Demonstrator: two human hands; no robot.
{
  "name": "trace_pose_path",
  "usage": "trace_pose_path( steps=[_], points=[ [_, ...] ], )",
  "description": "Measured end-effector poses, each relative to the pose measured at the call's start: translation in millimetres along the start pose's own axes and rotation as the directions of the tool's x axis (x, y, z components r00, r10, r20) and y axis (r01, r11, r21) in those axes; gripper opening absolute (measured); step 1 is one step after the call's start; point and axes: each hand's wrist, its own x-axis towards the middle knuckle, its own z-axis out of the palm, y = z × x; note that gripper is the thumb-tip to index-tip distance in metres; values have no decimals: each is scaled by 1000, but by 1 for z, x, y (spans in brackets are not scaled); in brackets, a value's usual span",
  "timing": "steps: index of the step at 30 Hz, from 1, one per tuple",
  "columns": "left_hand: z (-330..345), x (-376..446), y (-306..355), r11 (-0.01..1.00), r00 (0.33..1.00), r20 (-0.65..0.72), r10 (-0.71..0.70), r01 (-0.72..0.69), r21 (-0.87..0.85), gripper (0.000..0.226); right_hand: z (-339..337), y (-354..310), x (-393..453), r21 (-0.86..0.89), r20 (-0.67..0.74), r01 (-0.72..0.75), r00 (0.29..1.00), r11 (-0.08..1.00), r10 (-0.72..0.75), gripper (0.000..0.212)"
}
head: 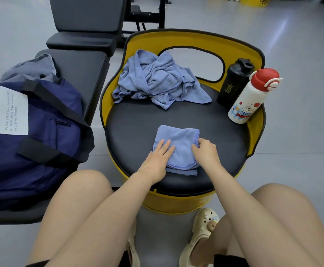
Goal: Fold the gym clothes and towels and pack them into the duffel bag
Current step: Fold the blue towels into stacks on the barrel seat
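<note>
Two blue towels: one folded towel (176,147) under both hands, one crumpled towel (157,81) beyond them. Two bottles: a black bottle (234,81) and a white bottle (251,97). One navy duffel bag (32,135). One grey garment (32,68).

The folded towel (176,146) and crumpled towel (157,81) look soft, matt terry cloth. The stool seat (138,120) is smooth black leatherette — faintly glossy — and the duffel bag (41,132) thin matt nylon.
</note>
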Motion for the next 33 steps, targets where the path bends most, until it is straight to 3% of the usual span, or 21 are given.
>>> trace_pose_path(
  steps=[4,13,17,20,22,24,25,28,33],
  points=[
    [-5,-2,-2,989,999,-8,-45,44,-139,76,3,4,-2,-58,47,1,999,998,2,24],
    [-6,-8,-1,967,995,65,-75,89,-239,71,8,4,-6,-231,69,-17,997,973,34,35],
    [-2,-12,2,958,990,112,-83,111,-264,70,10,0,0,-140,58,66,997,988,-59,34],
    [-8,-13,1,987,992,64,-105,112,-113,60,9,-2,0,-185,44,35,999,982,-27,33],
    [-13,-13,-1,995,979,-178,-98,96,-22,49,9,-4,-2,-268,-8,44,999,962,-47,39],
    [-13,-9,-3,996,919,-384,-91,85,-32,38,9,-6,-4,-379,-98,160,973,912,-211,47],
    [-12,-6,-5,996,905,-417,-89,80,-37,35,9,-8,-3,-395,-125,246,940,885,-316,48],
    [-7,9,-7,995,938,-338,-74,91,34,45,18,-13,-3,-397,-11,459,863,795,-505,46],
    [-1,23,-4,978,978,-205,-47,87,191,55,38,-2,-1,-500,202,420,907,757,-370,55]
  ],
)
